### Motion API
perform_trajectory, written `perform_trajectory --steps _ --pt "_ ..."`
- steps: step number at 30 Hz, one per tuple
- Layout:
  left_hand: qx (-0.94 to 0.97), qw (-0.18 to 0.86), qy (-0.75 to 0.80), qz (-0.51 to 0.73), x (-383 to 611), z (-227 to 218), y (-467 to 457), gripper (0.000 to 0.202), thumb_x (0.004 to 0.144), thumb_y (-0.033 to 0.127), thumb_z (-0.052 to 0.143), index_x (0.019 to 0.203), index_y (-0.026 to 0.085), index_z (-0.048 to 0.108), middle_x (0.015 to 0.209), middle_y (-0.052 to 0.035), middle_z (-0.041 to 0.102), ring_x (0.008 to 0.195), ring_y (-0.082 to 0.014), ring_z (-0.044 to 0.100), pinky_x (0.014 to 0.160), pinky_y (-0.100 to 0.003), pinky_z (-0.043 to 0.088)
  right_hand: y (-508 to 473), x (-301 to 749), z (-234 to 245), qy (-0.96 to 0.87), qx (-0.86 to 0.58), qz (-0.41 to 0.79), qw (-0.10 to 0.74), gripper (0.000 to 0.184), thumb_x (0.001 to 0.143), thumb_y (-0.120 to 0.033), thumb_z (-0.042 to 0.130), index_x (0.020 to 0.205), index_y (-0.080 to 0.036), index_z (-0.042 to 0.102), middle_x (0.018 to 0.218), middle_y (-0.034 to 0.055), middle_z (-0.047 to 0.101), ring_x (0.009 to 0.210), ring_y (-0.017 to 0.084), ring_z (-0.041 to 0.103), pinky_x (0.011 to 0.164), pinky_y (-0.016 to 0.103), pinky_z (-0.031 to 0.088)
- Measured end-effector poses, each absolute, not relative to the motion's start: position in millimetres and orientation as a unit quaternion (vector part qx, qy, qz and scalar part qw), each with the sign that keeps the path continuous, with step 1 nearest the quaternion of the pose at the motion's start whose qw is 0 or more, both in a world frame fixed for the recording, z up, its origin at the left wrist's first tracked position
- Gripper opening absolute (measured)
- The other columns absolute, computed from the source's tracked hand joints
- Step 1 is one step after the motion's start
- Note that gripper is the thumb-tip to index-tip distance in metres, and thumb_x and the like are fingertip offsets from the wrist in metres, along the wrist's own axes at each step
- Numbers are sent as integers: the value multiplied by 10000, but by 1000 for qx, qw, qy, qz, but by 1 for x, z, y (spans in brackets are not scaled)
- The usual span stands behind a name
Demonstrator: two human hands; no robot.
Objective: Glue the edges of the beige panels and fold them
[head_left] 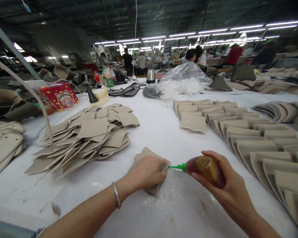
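My left hand [149, 172] lies over a beige leather piece [145, 153] on the white table, its fingers closed on the piece's right edge. The palm covers much of that piece. In my right hand [228, 185] is a glue bottle [206, 168] filled with amber liquid, tilted on its side. Its thin green nozzle [178, 167] points left and meets the edge of the leather piece beside my left fingertips. A loose pile of similar beige pieces [94, 132] lies to the left. Overlapping rows of folded beige pieces [253, 138] run along the right.
Farther back stand a red patterned box [59, 96], a steel kettle [151, 76] and a clear plastic bag [186, 79]. A pale cable [43, 109] hangs at the left, near more leather parts [6, 142]. Several people sit or stand in the background.
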State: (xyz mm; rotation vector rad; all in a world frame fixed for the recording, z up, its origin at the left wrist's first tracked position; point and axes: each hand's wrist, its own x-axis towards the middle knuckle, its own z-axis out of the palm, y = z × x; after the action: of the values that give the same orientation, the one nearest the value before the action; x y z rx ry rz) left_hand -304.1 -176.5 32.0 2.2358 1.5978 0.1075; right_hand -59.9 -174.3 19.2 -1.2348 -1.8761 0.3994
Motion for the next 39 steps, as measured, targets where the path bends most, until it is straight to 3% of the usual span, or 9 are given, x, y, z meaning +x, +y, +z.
perform_trajectory --steps 17,24,29,34,39 --pt "800 198 565 23 -306 30 -176 158 788 241 527 915 267 616 818 5 691 766 -205 627 630 -275 380 -175 -55 14 -698 -525 214 438 495 820 -514 703 1217 -280 523 1113 43 595 953 258 596 867 393 478" --pt "806 189 559 33 -305 30 -178 154 793 253 504 904 263 610 756 3 666 707 -203 601 592 -279 343 -180 -54 14 -685 -522 289 419 476 820 -510 708 1199 -279 536 1019 14 608 848 211 617 756 312 504" --pt "812 189 551 41 -306 31 -179 181 833 259 473 956 265 606 812 -1 682 773 -213 624 632 -282 377 -180 -55 11 -645 -545 293 449 513 785 -538 731 1177 -262 548 1020 22 618 854 216 617 746 303 512" --pt "816 188 545 29 -306 32 -181 211 843 239 468 1001 253 607 871 -18 696 822 -227 636 670 -290 413 -186 -54 4 -654 -523 366 406 497 819 -525 705 1201 -255 536 950 18 638 803 216 641 700 288 533" --pt "812 192 550 30 -304 33 -183 320 884 257 441 1161 248 602 980 -52 706 919 -259 649 754 -320 454 -190 -53 2 -631 -546 342 431 491 810 -519 713 1189 -259 543 937 10 645 803 219 643 715 288 534"
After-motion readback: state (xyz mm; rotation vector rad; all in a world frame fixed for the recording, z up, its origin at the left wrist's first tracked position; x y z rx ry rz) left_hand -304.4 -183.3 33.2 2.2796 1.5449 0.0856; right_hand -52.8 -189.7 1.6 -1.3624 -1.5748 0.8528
